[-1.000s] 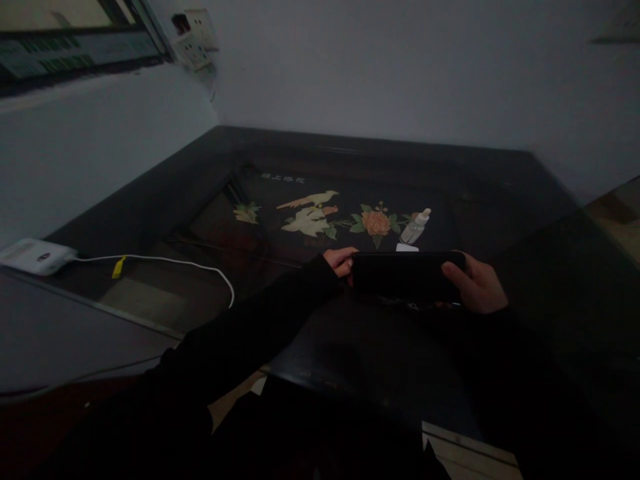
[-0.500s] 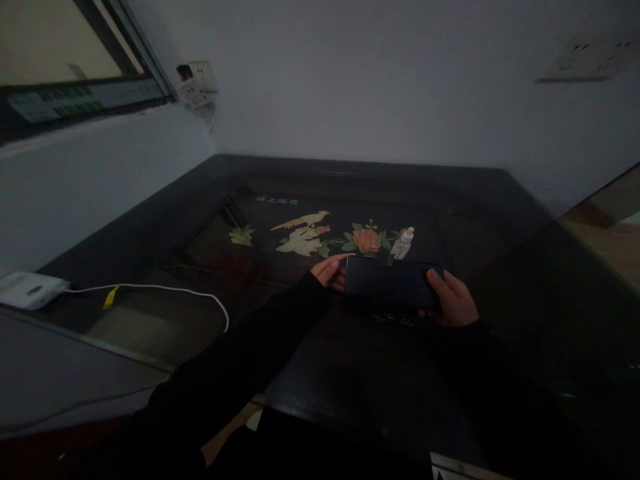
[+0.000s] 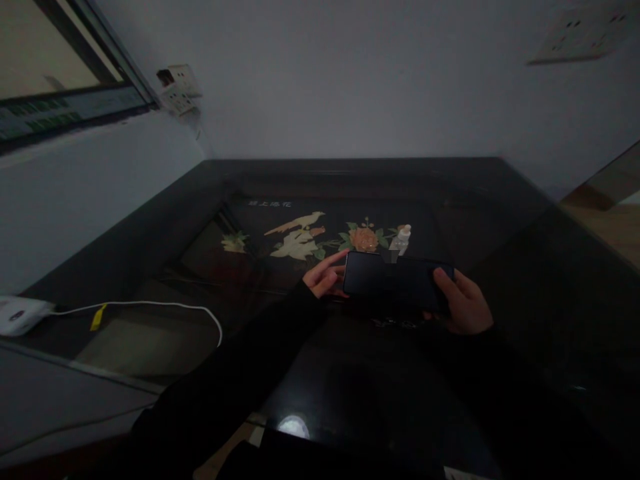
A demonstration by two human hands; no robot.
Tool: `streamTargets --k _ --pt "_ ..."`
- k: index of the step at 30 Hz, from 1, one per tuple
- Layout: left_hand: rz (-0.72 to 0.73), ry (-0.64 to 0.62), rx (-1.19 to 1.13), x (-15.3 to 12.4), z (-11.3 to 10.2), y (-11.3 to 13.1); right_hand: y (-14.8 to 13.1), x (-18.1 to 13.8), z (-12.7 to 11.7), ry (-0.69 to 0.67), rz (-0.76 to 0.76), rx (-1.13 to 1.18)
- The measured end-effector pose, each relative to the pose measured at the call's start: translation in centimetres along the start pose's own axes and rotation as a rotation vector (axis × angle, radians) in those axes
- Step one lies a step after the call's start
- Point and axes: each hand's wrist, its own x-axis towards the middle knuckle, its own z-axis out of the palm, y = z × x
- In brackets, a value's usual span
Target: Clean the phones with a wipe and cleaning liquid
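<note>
A dark smartphone lies sideways between my two hands, its screen black and facing me. My left hand grips its left end, with the fingers partly behind it. At the other end, my right hand is closed on the phone, the thumb resting on the screen. Just beyond the phone's upper edge stands a small clear bottle with a pale top, its lower part hidden. Under everything is a glossy black table with an inlaid picture of birds and flowers.
On the left lies a white device with a white cable that bears a yellow tag. Wall sockets sit near the window, and another socket plate is at the upper right. The wall borders the table's far edge.
The view has shifted slightly, and the phone seems a little larger and closer. Both hands keep hold of it. A bright round reflection now shows at the table's near edge.
</note>
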Motion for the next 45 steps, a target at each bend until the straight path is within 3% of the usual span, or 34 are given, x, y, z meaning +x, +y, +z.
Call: streamTargets --k 3,7,10,13,16,19,27,36,45 --pt "0.03 0.006 0.144 -0.1 0.0 -0.5 0.2 0.0 -0.1 -0.002 0.006 -0.002" --pt "0.085 0.084 0.569 -0.1 -0.5 -1.4 0.7 0.2 -0.2 0.006 -0.01 -0.043" --pt "0.104 0.124 0.661 0.1 -1.2 -1.5 1.2 0.5 -0.3 0.002 -0.027 -0.038" --pt "0.124 0.115 0.737 0.2 -1.8 -1.0 1.5 0.7 -0.3 -0.149 -0.014 -0.049" --pt "0.275 -0.018 0.835 0.3 -1.9 -0.8 1.3 0.5 -0.3 -0.283 -0.025 -0.069" --pt "0.408 -0.054 1.007 0.3 -1.6 -1.0 1.3 0.3 0.0 -0.276 -0.023 -0.013" --pt "0.508 0.108 1.271 0.2 -1.4 -0.9 2.1 0.5 0.4 -0.171 0.008 0.097" --pt "0.502 0.05 1.411 0.3 -1.6 -0.3 2.9 0.4 0.7 -0.102 -0.148 -0.062" --pt "0.464 0.147 1.474 0.3 -1.6 -1.0 3.1 1.0 0.6 -0.094 -0.25 -0.182"
